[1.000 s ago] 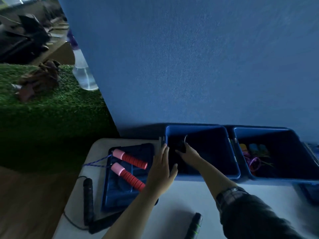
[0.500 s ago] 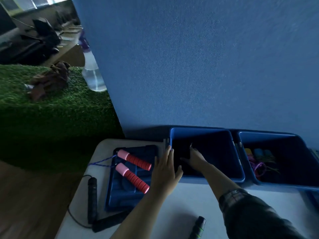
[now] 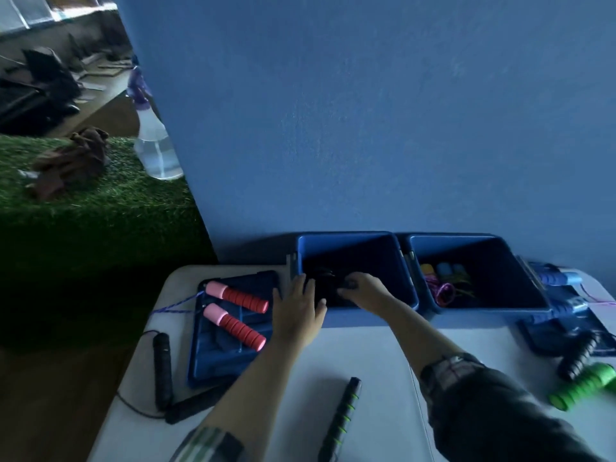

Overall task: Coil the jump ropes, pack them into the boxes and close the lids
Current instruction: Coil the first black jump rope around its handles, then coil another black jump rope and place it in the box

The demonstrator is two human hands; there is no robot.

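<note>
- Counting containers: two open blue plastic boxes stand side by side against the blue wall [image 3: 366, 128] at 12 o'clock on the white table [image 3: 383, 361]; near box [image 3: 405, 261], far-right box [image 3: 520, 278].
- Two blue lids lie flat on the table: left lid [image 3: 213, 355] at 9 o'clock of the near box, right lid [image 3: 546, 335] at 3 o'clock of the far-right box, partly blurred.
- Handles counted: two red ribbed handles with pink caps [image 3: 236, 311] lying on the left lid, their blue cord trailing off toward 9 o'clock; two black handles [image 3: 162, 368] joined by black cord at the table's left edge; one black handle with green rings [image 3: 340, 418] at 6 o'clock; one green ribbed handle [image 3: 583, 385] and one dark handle beside it at 4 o'clock, both blurred.
- Far-right box holds a coiled rope with coloured handles [image 3: 443, 278] on its floor.
- Left hand [image 3: 296, 311]: fingers straight, flat against the near box's left front corner, holding nothing.
- Right hand [image 3: 363, 288]: reaches inside the near box, fingers curled on a dark rope bundle [image 3: 325, 278]; shadow hides the grip's detail.
- Open table surface lies between the forearms toward 6 o'clock.
- Left of the table: green turf, a clear spray bottle [image 3: 156, 148].
</note>
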